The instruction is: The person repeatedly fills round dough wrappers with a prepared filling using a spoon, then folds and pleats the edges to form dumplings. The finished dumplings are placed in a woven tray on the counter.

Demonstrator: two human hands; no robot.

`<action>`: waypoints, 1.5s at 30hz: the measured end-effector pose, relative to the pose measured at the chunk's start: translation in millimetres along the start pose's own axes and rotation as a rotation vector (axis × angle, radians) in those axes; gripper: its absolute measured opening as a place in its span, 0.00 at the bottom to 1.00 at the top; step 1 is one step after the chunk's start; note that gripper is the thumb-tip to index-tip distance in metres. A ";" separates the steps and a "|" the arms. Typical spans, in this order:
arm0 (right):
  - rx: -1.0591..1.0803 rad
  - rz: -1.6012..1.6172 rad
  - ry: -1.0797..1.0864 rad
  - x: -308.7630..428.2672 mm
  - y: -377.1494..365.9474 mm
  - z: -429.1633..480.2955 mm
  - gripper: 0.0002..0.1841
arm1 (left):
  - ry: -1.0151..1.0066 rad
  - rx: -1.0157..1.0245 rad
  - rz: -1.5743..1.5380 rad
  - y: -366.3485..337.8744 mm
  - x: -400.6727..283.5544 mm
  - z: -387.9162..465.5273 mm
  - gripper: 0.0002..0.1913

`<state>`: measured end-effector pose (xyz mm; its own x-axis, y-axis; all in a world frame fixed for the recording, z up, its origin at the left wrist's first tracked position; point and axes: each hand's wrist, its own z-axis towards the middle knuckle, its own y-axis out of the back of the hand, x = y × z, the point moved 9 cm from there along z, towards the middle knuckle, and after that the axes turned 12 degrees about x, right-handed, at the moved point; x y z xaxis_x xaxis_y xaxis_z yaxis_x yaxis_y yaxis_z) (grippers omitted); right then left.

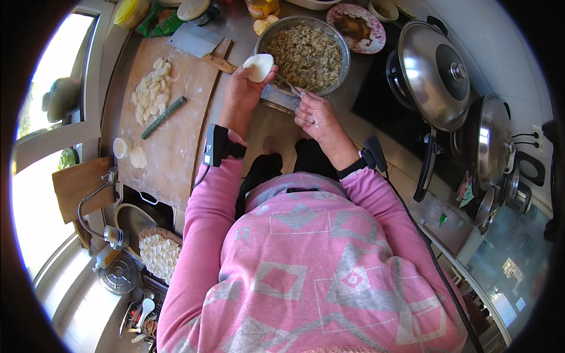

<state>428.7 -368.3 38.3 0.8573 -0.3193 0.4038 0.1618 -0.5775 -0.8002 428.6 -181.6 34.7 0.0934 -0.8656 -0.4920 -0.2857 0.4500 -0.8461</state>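
Note:
My left hand (pixel 245 92) holds a round dumpling wrapper (pixel 260 67) at the near-left rim of a metal bowl (pixel 348 66). Chopped filling (pixel 306 53) fills much of that bowl. Between the fingers of my right hand (pixel 318 115) is the handle of a metal utensil (pixel 290 84), whose far end reaches toward the bowl's near rim; its tip is hard to make out. On the floured wooden board (pixel 185 145) to my left lie a heap of small dough pieces (pixel 152 90), a dark green rolling pin (pixel 164 118) and a flat wrapper (pixel 138 157).
A cleaver (pixel 196 42) lies across the board's far end, its handle near my left hand. Folded dumplings (pixel 161 256) fill a tray by the sink (pixel 132 220). A lidded wok (pixel 430 75) sits on the black cooktop (pixel 375 92) at right, its handle (pixel 426 170) jutting toward me.

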 end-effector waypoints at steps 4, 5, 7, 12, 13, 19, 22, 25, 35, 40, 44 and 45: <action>-0.060 -0.162 0.127 29.4 -5.1 -16.3 0.16 | -0.086 -0.069 0.096 -8.7 -20.9 -6.1 0.18; -0.071 -0.231 0.164 36.9 -7.7 -21.2 0.17 | -0.118 -0.095 0.127 -11.0 -26.4 -7.0 0.18; -0.036 -0.368 0.252 49.8 -18.6 -28.9 0.17 | -0.060 -0.162 0.218 -17.5 -19.2 -3.5 0.19; -0.117 -1.274 0.694 78.5 -60.9 -54.6 0.15 | 0.017 -0.088 0.172 -52.0 12.1 6.0 0.19; -0.136 -1.534 0.842 78.4 -76.6 -62.8 0.14 | -0.008 -0.061 0.149 -57.8 12.0 7.8 0.19; -0.138 -2.114 0.991 60.2 -94.4 -72.2 0.21 | 0.081 0.012 0.147 -61.1 9.1 10.1 0.20; -0.094 -2.204 1.007 54.3 -94.7 -71.9 0.24 | 0.117 0.042 0.068 -60.3 8.2 10.7 0.21; -0.032 -2.226 1.043 51.0 -98.4 -72.8 0.26 | 0.139 0.044 0.008 -59.6 8.1 8.6 0.24; -0.223 -2.177 1.060 77.3 -88.5 -83.1 0.27 | 0.142 0.066 -0.227 -42.7 8.1 -1.5 0.27; -0.347 -2.361 0.740 68.6 -50.0 -51.3 0.18 | 0.165 0.033 -0.283 -48.2 8.0 -8.1 0.22; -0.392 -2.357 0.644 69.2 -55.6 -50.6 0.17 | 0.136 -0.074 -0.196 -47.0 8.3 -10.5 0.20; -0.412 -2.355 0.639 71.1 -63.2 -52.6 0.17 | 0.149 -0.086 -0.200 -47.3 10.2 -11.1 0.20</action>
<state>453.7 -394.0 140.9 -0.6785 0.7122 0.1800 0.0660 -0.1850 0.9805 432.5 -214.1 72.0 0.0164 -0.9612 -0.2753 -0.3565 0.2516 -0.8998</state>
